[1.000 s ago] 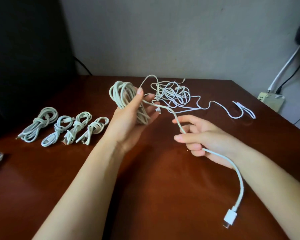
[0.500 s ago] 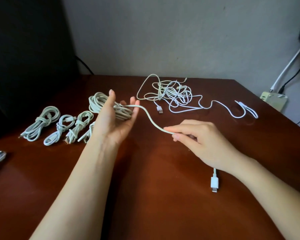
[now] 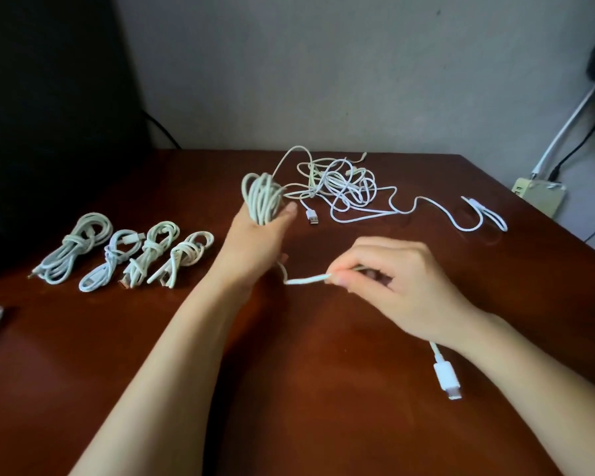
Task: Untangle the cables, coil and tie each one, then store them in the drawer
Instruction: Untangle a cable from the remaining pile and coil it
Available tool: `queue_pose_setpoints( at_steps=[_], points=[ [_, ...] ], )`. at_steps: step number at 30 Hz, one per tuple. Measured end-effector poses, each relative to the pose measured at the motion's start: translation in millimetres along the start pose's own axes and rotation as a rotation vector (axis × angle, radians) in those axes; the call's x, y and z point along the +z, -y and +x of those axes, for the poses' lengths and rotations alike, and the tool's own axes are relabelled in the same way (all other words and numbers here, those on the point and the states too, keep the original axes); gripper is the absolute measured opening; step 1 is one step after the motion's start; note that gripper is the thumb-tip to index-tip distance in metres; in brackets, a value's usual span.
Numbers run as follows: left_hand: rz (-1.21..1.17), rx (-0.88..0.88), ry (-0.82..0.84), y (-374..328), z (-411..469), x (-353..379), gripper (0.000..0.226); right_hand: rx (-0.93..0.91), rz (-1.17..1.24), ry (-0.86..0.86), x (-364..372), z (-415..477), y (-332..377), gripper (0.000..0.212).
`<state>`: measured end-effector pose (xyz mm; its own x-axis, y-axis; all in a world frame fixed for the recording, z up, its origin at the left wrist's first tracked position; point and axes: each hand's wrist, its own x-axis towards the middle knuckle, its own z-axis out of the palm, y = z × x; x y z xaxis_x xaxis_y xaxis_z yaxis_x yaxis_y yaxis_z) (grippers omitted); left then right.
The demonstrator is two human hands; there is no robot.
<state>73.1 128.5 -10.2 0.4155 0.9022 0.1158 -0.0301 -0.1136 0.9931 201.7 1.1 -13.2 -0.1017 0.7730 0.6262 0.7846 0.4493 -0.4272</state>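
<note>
Since half a second ago, the left hand (image 3: 255, 245) has turned its back to the camera and stood the coil (image 3: 262, 199) on end. The slack between the hands has shortened.

Nearest, the white connector (image 3: 448, 376) hangs below the right wrist, over the bench (image 3: 289, 389). The right hand (image 3: 395, 280) has its fingers curled, thumb and forefinger pinching the free tail (image 3: 308, 279). From that pinch the tail runs left, then bends up behind the heel of the left hand, where it is hidden. The left hand grips the coil, thumb pressed on its right side.

The coil's long axis stands roughly upright, and the tail lies nearly crosswise to it, below and to the right. Judged from this, the tie-off wrap round the coil's waist falls to the right hand, with little tail to spare.

Farther left, four tied coils (image 3: 128, 255) lie in a row. Beyond, the tangle (image 3: 340, 187) remains unsorted. No drawer is in view.
</note>
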Motion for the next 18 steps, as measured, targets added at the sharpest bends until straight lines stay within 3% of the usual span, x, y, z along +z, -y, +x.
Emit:
queue_pose_setpoints(
  at_steps=[5, 8, 11, 18],
  points=[
    [0.090, -0.064, 0.222, -0.6, -5.8, 1.6, 0.004, -0.051, -0.096, -0.287, -8.2, 2.3, -3.0, 0.017],
    [0.081, -0.174, 0.348, -0.9, -7.6, 0.5, 0.018, -0.055, -0.126, -0.379, -12.3, 2.6, -1.5, 0.017],
    [0.052, -0.237, 0.359, -3.3, -9.1, -0.3, 0.022, -0.062, -0.137, -0.424, -14.7, 3.3, 1.8, 0.011],
    [0.071, -0.304, 0.359, -8.4, -12.1, 0.3, 0.020, -0.068, -0.213, -0.399, -13.3, 2.2, 0.5, 0.019]
  ],
)
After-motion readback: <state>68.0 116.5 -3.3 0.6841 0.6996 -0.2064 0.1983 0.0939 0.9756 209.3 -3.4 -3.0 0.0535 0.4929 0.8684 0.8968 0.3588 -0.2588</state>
